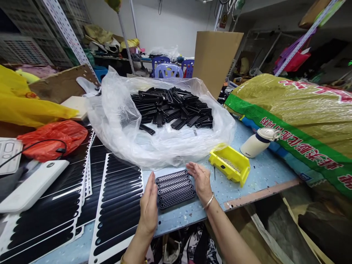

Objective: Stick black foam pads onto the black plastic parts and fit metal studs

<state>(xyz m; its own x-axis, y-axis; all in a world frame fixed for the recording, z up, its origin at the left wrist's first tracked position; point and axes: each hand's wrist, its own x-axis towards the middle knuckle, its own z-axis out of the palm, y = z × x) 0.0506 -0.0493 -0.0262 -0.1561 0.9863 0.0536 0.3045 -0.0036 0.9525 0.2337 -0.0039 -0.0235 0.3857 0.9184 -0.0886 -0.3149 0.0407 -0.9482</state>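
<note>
A: Head view. Grip?
B: Left hand (149, 207) and right hand (202, 179) both spread flat, fingers straight, flanking the black mesh strips (176, 190). Can't tell if both touch.
A: Strips where?
B: Side by side on the speckled blue desk (264, 176), near its front edge.
A: Other stuff on it?
B: Black-striped sheets (121, 205) left, clear plastic (165, 154) with heaped black parts (170, 106) behind, yellow bin (231, 178) right.
A: Room?
B: White wall (170, 25), purple chairs (168, 69) beyond.
</note>
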